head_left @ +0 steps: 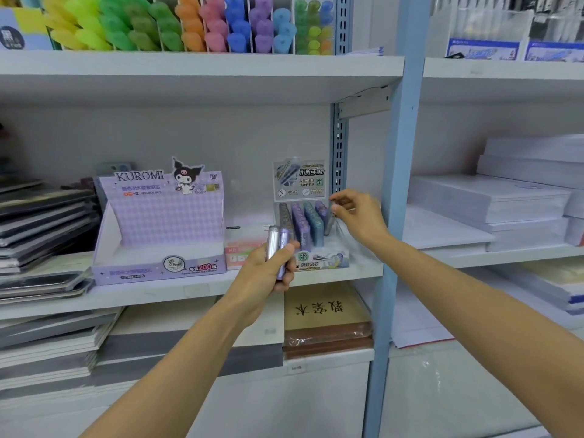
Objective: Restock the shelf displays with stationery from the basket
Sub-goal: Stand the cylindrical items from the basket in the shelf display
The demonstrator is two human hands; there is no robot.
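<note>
Silver and lilac plastic lead tubes (pixel 278 245) are gripped as a bundle by the left hand (pixel 268 270), before the front edge of the white shelf (pixel 202 289). Farther in, a grey tube (pixel 329 221) is pinched by the right hand (pixel 357 213) at the right end of the clear plastic display rack (pixel 328 260). If it is forced in askew, neighbouring tubes could be toppled.

Two hands (pixel 268 270), two display boxes (pixel 158 222), three held cases (pixel 273 241).
</note>
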